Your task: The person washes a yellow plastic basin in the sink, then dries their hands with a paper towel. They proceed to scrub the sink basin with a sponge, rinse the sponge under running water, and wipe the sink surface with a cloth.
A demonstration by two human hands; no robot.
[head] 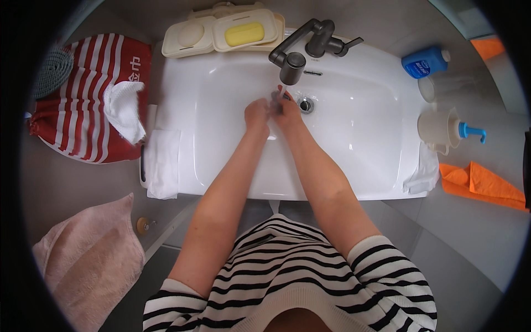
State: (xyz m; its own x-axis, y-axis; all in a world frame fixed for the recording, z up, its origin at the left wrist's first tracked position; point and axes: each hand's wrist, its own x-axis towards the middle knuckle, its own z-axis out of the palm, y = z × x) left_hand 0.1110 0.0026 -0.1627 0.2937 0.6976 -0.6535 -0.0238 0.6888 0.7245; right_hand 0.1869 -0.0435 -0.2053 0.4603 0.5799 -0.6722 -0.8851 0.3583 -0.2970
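Observation:
Water runs from the dark grey faucet (292,68) onto my hands over the white washbasin (232,166). Beneath the spout, my right hand (288,110) has its fingers curled around a small dark item (283,95), which is partly hidden and blurred. My left hand (258,116) is close against it on the left side, fingers bent; whether it also grips the item cannot be told. Just right of my right hand lies the metal drain (306,105).
Behind the basin, a yellow soap bar (244,34) lies in a cream soap dish (271,25). White cloths (163,162) lie on the left rim. At right stand a blue bottle (423,62) and a pump bottle in a cup (439,126), near an orange cloth (477,182). A red striped bag (91,137) hangs left.

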